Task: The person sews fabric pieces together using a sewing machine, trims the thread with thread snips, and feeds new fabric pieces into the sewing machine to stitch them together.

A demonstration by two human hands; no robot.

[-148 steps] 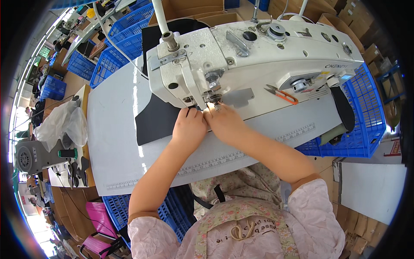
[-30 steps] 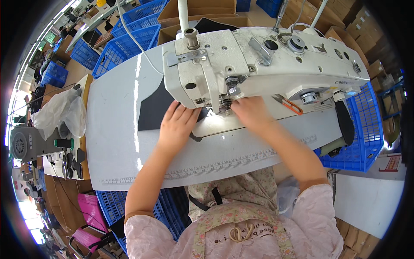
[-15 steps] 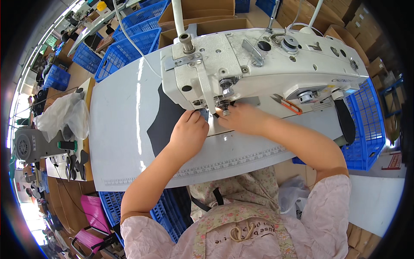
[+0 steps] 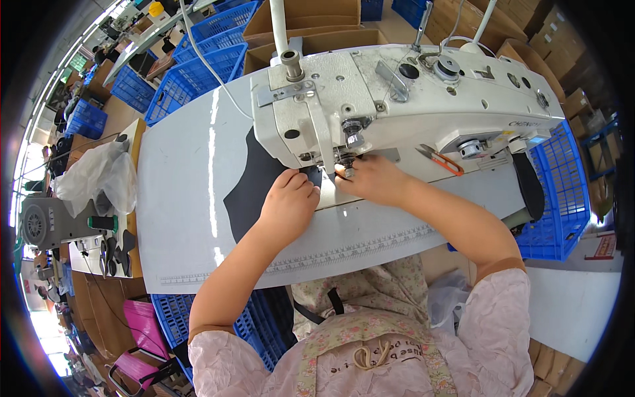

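A white sewing machine (image 4: pixel 397 86) stands across the far side of the table. Under its needle end lies a piece of dark fabric (image 4: pixel 254 188), spreading out to the left. My left hand (image 4: pixel 290 202) is closed on the fabric's near edge, just left of the presser foot, with fingertips pinched together. On the other side of the needle, my right hand (image 4: pixel 372 180) is closed on the fabric, its fingers bent close under the machine head. The machine head and my fingers hide the stitching spot and part of the cloth.
Orange-handled scissors (image 4: pixel 442 160) lie on the machine bed right of my right hand. A ruler strip (image 4: pixel 344 255) runs along the table's near edge. Blue crates (image 4: pixel 559 192) stand right and behind. A plastic bag (image 4: pixel 99 175) and a thread spool (image 4: pixel 102 223) sit on the left side stand.
Both hands stay at the needle with only slight shifts. The fabric has moved a little, and a bit more of its dark edge shows between my hands.
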